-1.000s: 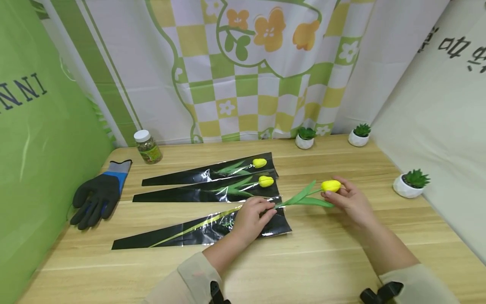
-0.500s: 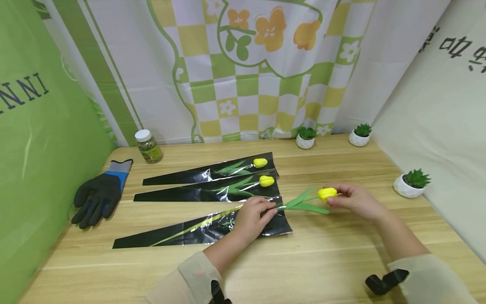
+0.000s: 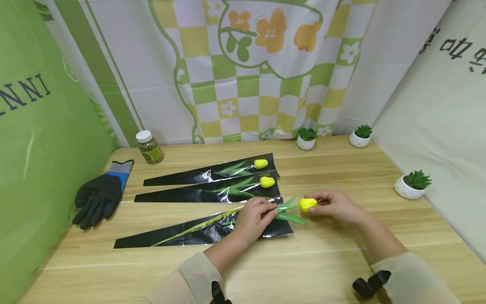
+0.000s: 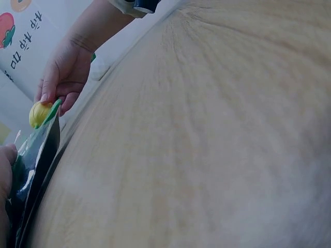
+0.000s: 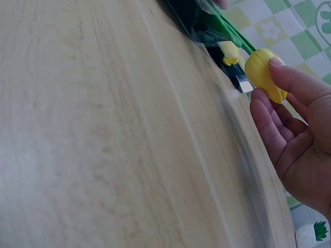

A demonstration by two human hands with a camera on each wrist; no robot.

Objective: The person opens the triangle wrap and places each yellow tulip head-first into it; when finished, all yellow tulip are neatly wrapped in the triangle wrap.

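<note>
- Head view: right hand [image 3: 336, 207], fingertips pinching the yellow head of a tulip [image 3: 307, 204]; grasp confirmed in the right wrist view, thumb and fingers on the bloom [image 5: 265, 75].
- Tulip: lies low over the table [image 3: 326, 261], stem running left into the open mouth of the nearest sleeve [image 3: 190, 231]; leaves at the sleeve's mouth, bloom just outside it.
- Left hand [image 3: 253, 219]: rests on the wide end of that sleeve, fingertips curled down at the mouth beside the stem. Whether it pinches the film or only presses it, cannot tell.
- Sleeve: black and clear film, long taper, narrow tip toward the left, flat on the table; the stem shows through it as a pale green line.
- Two filled sleeves [image 3: 212, 192] behind it, lying parallel and just beside each other, each with a yellow tulip, blooms at the right ends.
- Glove [image 3: 99, 195]: dark with a blue cuff, flat at the table's left edge, well apart from the hands.
- Jar [image 3: 149, 147]: white lid, upright at the back left.
- Three small potted plants [image 3: 305, 138] in white pots along the back and right side.
- Left wrist view: right hand [image 4: 64, 70] at the bloom, near the sleeve's mouth; otherwise bare tabletop.
</note>
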